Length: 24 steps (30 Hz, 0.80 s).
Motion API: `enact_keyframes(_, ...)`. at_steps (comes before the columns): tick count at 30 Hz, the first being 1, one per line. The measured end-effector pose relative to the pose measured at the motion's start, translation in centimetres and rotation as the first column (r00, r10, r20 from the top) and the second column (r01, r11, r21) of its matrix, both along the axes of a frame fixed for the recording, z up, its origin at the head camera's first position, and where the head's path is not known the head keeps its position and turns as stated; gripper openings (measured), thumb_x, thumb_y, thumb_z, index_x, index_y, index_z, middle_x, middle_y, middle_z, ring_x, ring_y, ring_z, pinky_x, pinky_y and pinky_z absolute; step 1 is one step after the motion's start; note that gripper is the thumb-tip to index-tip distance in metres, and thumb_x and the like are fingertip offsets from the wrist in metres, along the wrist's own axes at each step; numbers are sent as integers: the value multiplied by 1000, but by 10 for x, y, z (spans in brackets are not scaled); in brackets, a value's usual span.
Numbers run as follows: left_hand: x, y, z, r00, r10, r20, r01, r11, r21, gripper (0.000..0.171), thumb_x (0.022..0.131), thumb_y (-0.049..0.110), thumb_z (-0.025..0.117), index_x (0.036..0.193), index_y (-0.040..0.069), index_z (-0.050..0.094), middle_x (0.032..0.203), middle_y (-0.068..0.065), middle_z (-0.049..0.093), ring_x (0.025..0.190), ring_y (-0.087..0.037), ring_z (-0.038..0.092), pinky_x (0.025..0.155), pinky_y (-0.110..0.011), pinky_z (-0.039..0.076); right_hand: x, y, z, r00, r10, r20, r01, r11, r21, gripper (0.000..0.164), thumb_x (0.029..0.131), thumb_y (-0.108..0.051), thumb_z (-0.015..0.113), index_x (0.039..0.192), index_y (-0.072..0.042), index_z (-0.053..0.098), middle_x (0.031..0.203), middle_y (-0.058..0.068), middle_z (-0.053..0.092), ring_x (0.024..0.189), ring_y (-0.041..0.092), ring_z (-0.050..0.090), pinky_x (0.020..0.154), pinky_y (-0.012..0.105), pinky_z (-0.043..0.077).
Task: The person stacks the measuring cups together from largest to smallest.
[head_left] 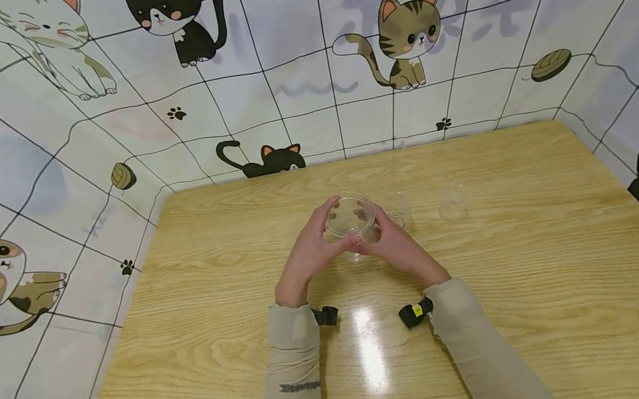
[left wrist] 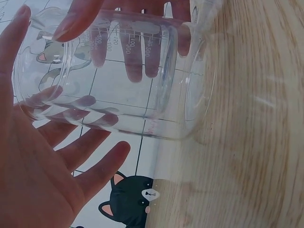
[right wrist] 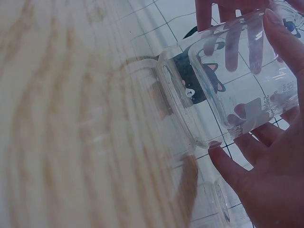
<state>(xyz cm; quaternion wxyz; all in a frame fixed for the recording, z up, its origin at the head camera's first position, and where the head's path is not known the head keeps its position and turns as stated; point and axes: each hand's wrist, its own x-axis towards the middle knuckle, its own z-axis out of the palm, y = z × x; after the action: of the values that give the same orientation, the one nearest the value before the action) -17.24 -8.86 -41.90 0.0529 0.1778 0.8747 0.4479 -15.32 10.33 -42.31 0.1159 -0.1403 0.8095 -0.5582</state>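
A clear glass beaker [head_left: 350, 214] with printed volume marks stands upright between both hands over the middle of the table. My left hand [head_left: 316, 241] grips its left side, fingers round the far wall and thumb at the near side. On the opposite side, my right hand [head_left: 395, 243] holds the beaker the same way, and the two thumbs meet in front. Through the beaker's wall [left wrist: 123, 95] the right fingers show in the left wrist view. A second rounded base outline appears inside the beaker [right wrist: 213, 90] in the right wrist view, close over the tabletop.
Just behind the right hand stands another clear vessel [head_left: 397, 203], partly covered by that hand. Farther right is a third clear glass piece [head_left: 454, 202], faint against the wood table [head_left: 533, 256]. A cat-patterned wall covering [head_left: 308, 85] rises at the table's back edge.
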Motion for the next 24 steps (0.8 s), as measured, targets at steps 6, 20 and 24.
enact_keyframes(6, -1, 0, -2, 1000, -9, -12, 9, 1000, 5, 84, 72, 60, 67, 141, 43, 22, 143, 4, 37, 129, -17, 37, 100, -41, 36, 0, 0, 1, 1000, -3, -6, 3, 1000, 3, 95, 79, -41, 70, 148, -27, 6, 148, 4, 31, 131, 39, 32, 101, 54, 32)
enact_keyframes(20, -2, 0, -5, 1000, -13, -5, 13, 1000, 27, 84, 73, 58, 67, 142, 40, 23, 143, 6, 36, 128, -13, 38, 101, -38, 36, 0, 1, -1, 1000, 8, 4, -8, 1000, -6, 94, 81, -37, 69, 148, -24, 6, 148, 6, 29, 133, 39, 29, 101, 54, 31)
enact_keyframes(24, -2, 0, -5, 1000, -15, -12, 15, 1000, 27, 84, 73, 57, 68, 142, 39, 23, 144, 7, 34, 128, -12, 38, 101, -38, 36, 0, 1, -1, 1000, 7, 1, -7, 1000, -3, 94, 80, -37, 69, 148, -24, 6, 148, 6, 30, 133, 39, 29, 102, 54, 31)
